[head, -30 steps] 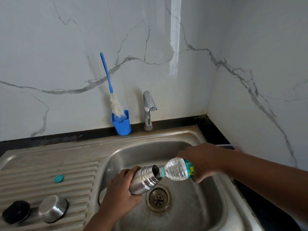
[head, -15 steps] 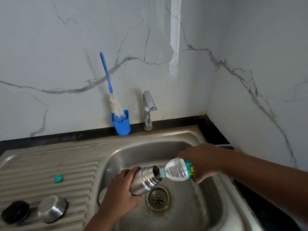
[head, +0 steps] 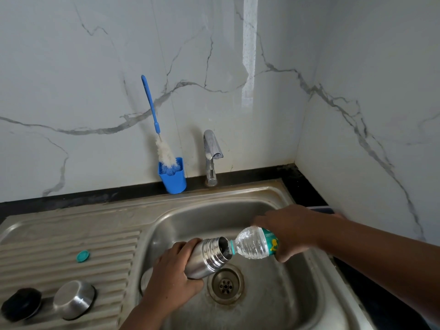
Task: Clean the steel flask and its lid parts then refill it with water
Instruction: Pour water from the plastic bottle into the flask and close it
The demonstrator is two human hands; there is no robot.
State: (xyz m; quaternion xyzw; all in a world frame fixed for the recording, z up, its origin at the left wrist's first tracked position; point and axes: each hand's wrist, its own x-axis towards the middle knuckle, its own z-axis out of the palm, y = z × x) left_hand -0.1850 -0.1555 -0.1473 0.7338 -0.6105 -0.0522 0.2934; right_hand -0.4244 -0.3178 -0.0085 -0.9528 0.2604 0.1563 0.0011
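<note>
The ribbed steel flask [head: 204,258], gripped tilted by the left hand [head: 171,277], takes water from the clear plastic bottle [head: 252,244] clasped in the right hand [head: 288,229]; refilling seems underway, next needing steady tipping.

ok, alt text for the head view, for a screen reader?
Over a steel sink, the left hand holds a tilted steel flask while the right hand tips a plastic water bottle into its mouth. Two lid parts and a teal cap lie on the drainboard.
</note>
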